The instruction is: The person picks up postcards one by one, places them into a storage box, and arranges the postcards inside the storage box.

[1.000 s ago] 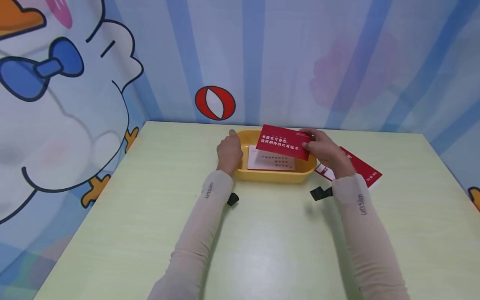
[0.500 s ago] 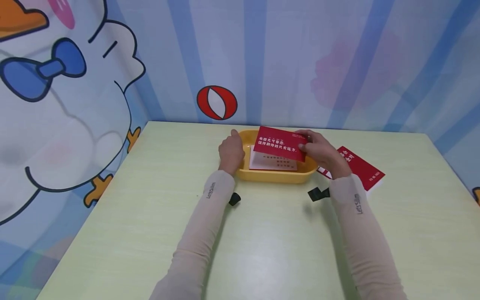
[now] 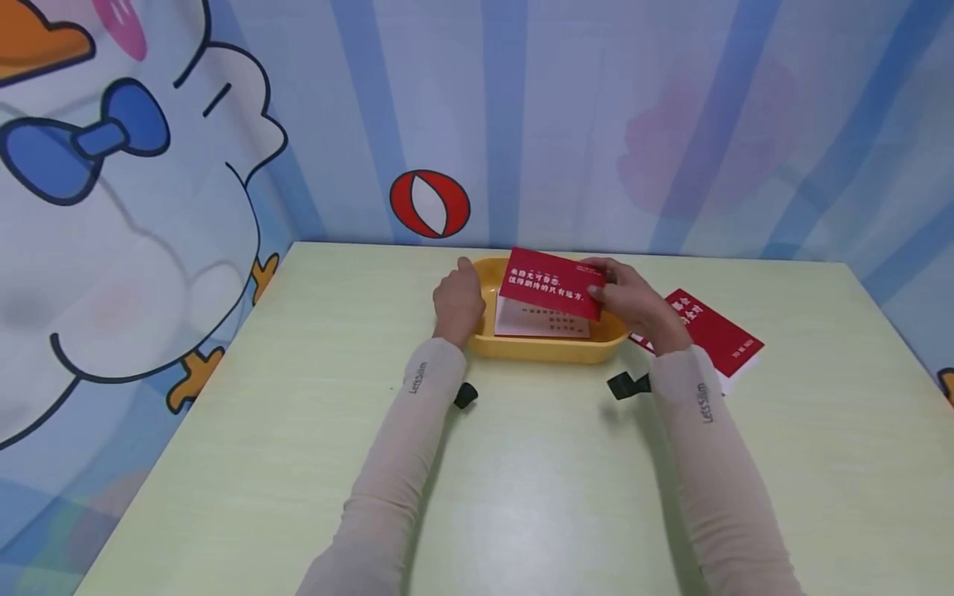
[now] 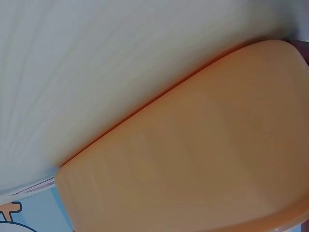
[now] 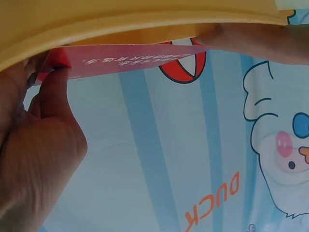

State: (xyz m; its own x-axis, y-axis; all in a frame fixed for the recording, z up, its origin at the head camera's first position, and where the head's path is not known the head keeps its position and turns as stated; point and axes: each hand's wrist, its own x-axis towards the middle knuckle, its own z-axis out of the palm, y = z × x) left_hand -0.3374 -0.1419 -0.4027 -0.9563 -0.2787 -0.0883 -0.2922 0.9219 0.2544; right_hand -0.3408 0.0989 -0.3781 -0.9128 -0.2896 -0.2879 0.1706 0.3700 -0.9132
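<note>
My right hand (image 3: 635, 302) pinches the right end of a red card (image 3: 550, 283) with white printed characters. This card is tilted over a yellow plastic basin (image 3: 547, 351). Inside the basin lies a white card (image 3: 542, 321) with printed text, its upper part covered by the red one. My left hand (image 3: 458, 302) grips the basin's left end, its fingertips mostly hidden. In the right wrist view, thumb and fingers hold the red card (image 5: 120, 60) at one end, close to the rim. The left wrist view is mostly filled by the basin's outer wall (image 4: 183, 150).
More red and white cards (image 3: 719, 335) overlap on the pale table (image 3: 544, 480) to the right, partly behind my right wrist. A cartoon-printed backdrop (image 3: 551, 124) rises behind the table's far edge. Black straps (image 3: 629, 386) stick out near the wrists.
My right hand has shifted slightly left with the red card, which covers more of the white card. The left hand has stayed on the basin's end.
</note>
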